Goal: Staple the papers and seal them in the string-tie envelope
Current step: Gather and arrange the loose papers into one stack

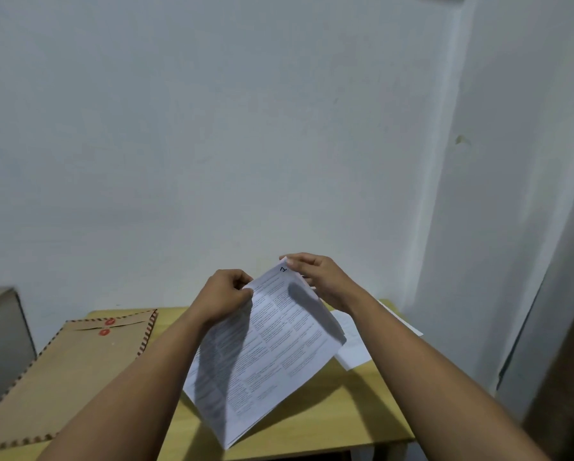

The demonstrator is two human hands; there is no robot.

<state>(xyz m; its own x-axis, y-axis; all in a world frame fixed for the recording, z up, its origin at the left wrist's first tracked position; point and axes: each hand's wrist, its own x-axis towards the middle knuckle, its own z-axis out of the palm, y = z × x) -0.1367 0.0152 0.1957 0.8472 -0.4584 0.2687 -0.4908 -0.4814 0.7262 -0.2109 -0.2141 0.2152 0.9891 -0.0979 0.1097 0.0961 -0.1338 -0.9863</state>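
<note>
Both-hand grip on papers' (pixel 269 347) top edge

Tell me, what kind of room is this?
Probably a small home or office work corner. A light wooden table stands against a bare white wall, with a brown string-tie envelope lying on it and printed papers held above it.

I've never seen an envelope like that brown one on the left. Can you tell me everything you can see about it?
The envelope is large, of brown kraft paper, with a red-and-white striped border along its edges. It lies flat on the left of the wooden table, its flap end away from the person. Two red round discs sit at the flap, which looks closed; any string is too fine to make out. Neither hand touches it, and its near left corner seems to overhang the table edge.
</note>
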